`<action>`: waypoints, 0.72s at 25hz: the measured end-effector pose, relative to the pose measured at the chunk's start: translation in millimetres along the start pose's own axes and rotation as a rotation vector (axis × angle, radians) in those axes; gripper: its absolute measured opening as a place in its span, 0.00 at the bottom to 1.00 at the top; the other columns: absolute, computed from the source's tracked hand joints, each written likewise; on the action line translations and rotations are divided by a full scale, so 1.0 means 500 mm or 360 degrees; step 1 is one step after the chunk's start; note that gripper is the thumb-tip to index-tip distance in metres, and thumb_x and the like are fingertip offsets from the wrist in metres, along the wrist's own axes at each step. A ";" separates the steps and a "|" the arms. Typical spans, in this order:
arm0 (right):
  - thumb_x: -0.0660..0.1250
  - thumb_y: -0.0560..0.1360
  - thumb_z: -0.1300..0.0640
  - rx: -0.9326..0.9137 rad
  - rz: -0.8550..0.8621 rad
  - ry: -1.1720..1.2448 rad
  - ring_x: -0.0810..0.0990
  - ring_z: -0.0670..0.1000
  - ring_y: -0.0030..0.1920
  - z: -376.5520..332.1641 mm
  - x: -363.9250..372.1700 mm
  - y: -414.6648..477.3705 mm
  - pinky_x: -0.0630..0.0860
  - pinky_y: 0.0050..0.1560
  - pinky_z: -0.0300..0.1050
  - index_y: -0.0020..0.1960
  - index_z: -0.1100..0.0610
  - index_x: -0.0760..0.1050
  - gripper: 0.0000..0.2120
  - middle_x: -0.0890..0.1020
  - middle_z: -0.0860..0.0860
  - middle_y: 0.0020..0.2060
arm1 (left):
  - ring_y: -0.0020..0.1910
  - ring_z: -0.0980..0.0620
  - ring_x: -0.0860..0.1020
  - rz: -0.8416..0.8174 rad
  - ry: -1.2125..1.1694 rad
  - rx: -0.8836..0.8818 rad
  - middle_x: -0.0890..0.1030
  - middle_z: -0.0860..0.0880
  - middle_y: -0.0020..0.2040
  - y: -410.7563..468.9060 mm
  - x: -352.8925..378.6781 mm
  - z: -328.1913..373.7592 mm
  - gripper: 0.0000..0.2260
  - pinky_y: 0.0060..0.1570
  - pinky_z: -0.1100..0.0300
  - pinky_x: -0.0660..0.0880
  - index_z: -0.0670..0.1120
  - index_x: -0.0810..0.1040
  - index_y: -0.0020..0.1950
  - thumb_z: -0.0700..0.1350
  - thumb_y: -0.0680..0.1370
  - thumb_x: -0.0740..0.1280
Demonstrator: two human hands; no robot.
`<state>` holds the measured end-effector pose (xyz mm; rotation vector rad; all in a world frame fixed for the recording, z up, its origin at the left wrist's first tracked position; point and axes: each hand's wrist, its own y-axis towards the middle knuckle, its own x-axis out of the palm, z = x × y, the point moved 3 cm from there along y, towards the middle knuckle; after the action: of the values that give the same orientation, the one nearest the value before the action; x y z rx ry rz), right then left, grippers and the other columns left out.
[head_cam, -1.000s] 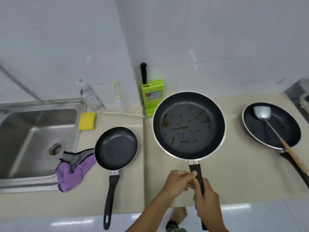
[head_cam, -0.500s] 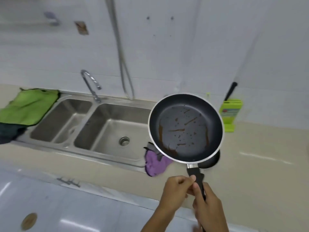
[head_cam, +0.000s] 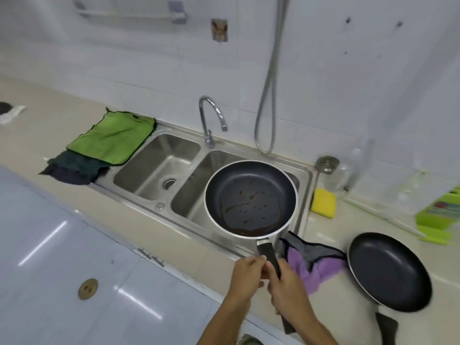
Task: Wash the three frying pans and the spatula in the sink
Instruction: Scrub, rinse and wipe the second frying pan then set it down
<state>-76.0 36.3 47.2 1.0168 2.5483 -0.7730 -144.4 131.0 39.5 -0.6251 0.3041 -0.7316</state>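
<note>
Standing at the sink (head_cam: 169,145), a person holds a greasy frying pan (head_cam: 251,195) above the right basin, right hand (head_cam: 290,288) grip wrapped round its handle, left hand (head_cam: 246,272) pinching it. Nothing looks washed; a second pan (head_cam: 388,272) sits on the worktop (head_cam: 323,229).

White tiled wall (head_cam: 124,70), beige countertop (head_cam: 49,115), glossy pale floor (head_cam: 49,245) with light streaks

A green cloth (head_cam: 112,138) lies on the counter (head_cam: 49,108) at the far left, overlapping a darker cloth (head_cam: 74,168) nearer in. A curved chrome faucet (head_cam: 211,118) stands by the wall, a metal hose (head_cam: 270,83) hanging to its right. Further right sit a yellow sponge (head_cam: 323,202) and, nearer, a crumpled purple cloth (head_cam: 313,270)
</note>
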 end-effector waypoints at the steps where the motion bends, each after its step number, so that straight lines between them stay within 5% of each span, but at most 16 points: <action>1: 0.58 0.84 0.46 0.0018 -0.0003 -0.0021 0.75 0.47 0.20 -0.011 0.020 0.034 0.70 0.19 0.42 0.53 0.47 0.73 0.08 0.79 0.52 0.29 | 0.40 0.54 0.86 0.0022 0.0006 -0.0029 0.89 0.43 0.45 0.030 -0.021 0.011 0.14 0.43 0.61 0.79 0.38 0.86 0.51 0.44 0.84 0.63; 7: 0.59 0.83 0.46 0.0106 -0.0089 -0.0100 0.81 0.45 0.34 -0.094 0.120 0.228 0.74 0.30 0.39 0.45 0.45 0.71 0.09 0.82 0.49 0.36 | 0.38 0.45 0.84 0.0117 0.0166 -0.0184 0.86 0.41 0.38 0.220 -0.129 0.088 0.15 0.46 0.52 0.82 0.42 0.84 0.39 0.47 0.82 0.66; 13: 0.58 0.83 0.45 0.0156 -0.0128 -0.0095 0.83 0.44 0.34 -0.103 0.170 0.358 0.79 0.35 0.39 0.48 0.45 0.71 0.08 0.84 0.48 0.35 | 0.43 0.46 0.86 0.0059 0.0081 -0.0307 0.88 0.39 0.45 0.333 -0.161 0.133 0.14 0.37 0.60 0.82 0.36 0.84 0.48 0.45 0.83 0.65; 18: 0.57 0.83 0.42 0.0268 -0.0107 -0.0050 0.84 0.47 0.39 -0.075 0.219 0.389 0.83 0.42 0.45 0.52 0.43 0.71 0.08 0.84 0.48 0.40 | 0.48 0.45 0.87 -0.0115 0.0197 -0.0390 0.88 0.43 0.44 0.384 -0.191 0.116 0.14 0.57 0.46 0.83 0.39 0.85 0.49 0.45 0.83 0.64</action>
<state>-19.8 235.8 -43.5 0.9635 2.5365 -1.0284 -84.2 332.6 -31.7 -0.8276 0.4923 -0.8107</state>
